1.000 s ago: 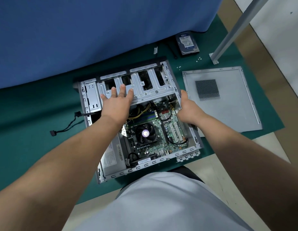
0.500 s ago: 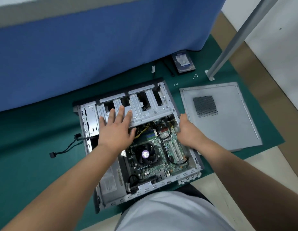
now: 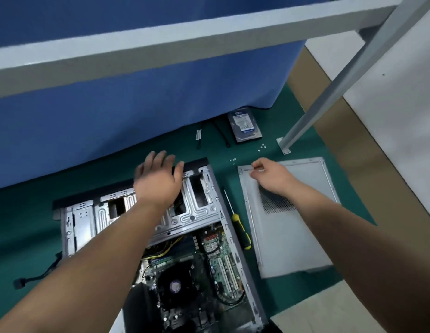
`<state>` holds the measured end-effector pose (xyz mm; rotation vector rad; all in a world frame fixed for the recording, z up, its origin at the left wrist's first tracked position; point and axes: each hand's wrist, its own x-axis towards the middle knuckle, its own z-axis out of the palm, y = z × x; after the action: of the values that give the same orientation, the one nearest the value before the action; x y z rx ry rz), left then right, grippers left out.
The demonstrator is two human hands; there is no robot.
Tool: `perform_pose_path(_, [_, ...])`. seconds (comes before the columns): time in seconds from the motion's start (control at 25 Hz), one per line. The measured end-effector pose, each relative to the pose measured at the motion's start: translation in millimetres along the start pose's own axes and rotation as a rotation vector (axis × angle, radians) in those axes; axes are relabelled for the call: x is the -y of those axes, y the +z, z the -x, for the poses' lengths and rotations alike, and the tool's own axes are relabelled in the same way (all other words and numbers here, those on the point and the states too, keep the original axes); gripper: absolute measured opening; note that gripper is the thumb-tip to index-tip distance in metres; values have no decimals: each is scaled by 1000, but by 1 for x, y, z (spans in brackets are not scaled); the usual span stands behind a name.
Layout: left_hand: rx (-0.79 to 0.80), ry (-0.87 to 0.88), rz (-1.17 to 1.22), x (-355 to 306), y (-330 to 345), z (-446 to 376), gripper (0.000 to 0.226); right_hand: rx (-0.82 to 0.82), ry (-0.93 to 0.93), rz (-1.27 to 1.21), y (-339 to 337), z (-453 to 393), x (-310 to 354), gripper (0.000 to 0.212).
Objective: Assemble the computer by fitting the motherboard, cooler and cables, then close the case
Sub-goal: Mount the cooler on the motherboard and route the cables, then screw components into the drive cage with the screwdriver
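Open computer case (image 3: 210,188) lies flat on the green mat (image 3: 28,224); all places given relative to it. Inside, motherboard (image 3: 218,255) sits in its near half, cooler fan (image 3: 174,286) mounted on board, black cable (image 3: 229,300) looped over board's right part. Drive cage (image 3: 197,212) spans the far half. Left hand (image 3: 158,181) over the cage's far edge, fingers spread and straight, holding nothing. Right hand (image 3: 269,177) right of case, over the far-left corner of the side panel (image 3: 305,236), fingers loosely curled; grip on panel edge unclear. Screwdriver (image 3: 239,224) lies between case and panel. Hard drive (image 3: 246,127) and loose screws (image 3: 262,146) beyond case's far right corner.
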<state>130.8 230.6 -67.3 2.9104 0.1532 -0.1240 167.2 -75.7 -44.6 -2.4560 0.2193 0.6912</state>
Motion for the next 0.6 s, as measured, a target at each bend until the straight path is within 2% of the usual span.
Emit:
perform_pose_path(0.12, [-163, 8, -43, 2, 15, -2, 50, 46, 50, 136, 5, -53, -12, 45])
perform_pose_path(0.28, [-284, 57, -88, 8, 21, -5, 41, -116, 79, 120, -3, -131, 7, 46])
perform_pose_path(0.4, [-369, 85, -98, 9, 24, -4, 37, -141, 102, 135, -1, -179, 22, 71])
perform_pose_path(0.52, [-396, 89, -105, 10, 27, -3, 36, -179, 201, 177, 10, -205, 32, 101])
perform_pose_path(0.6, [-392, 82, -101, 10, 28, -4, 37, -229, 231, 287, 17, -213, 36, 100])
